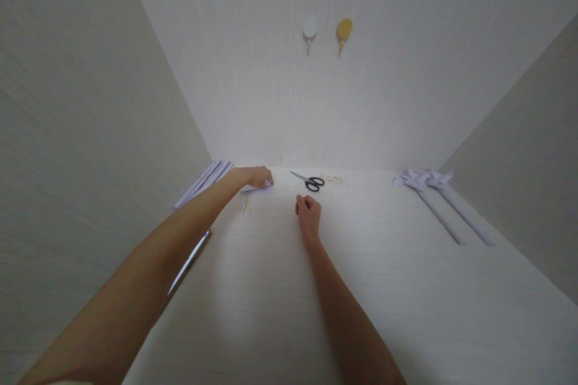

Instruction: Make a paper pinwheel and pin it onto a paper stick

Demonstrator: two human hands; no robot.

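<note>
My left hand (258, 177) reaches to the far left of the white table (361, 289) and rests on a small white sheet of paper (259, 187), fingers curled over it. My right hand (309, 212) lies near the middle of the table in a loose fist, with nothing visible in it. Black-handled scissors (309, 181) lie just beyond my right hand, apart from it. A stack of white paper sheets (204, 183) sits at the far left by the wall.
Two folded paper pinwheels on long paper stems (445, 204) lie at the far right. Small tan sticks (244, 207) lie near my left forearm. A phone or dark flat object (189, 260) sits at the table's left edge. Two wall hooks, white (309, 29) and yellow (344, 30), hang above.
</note>
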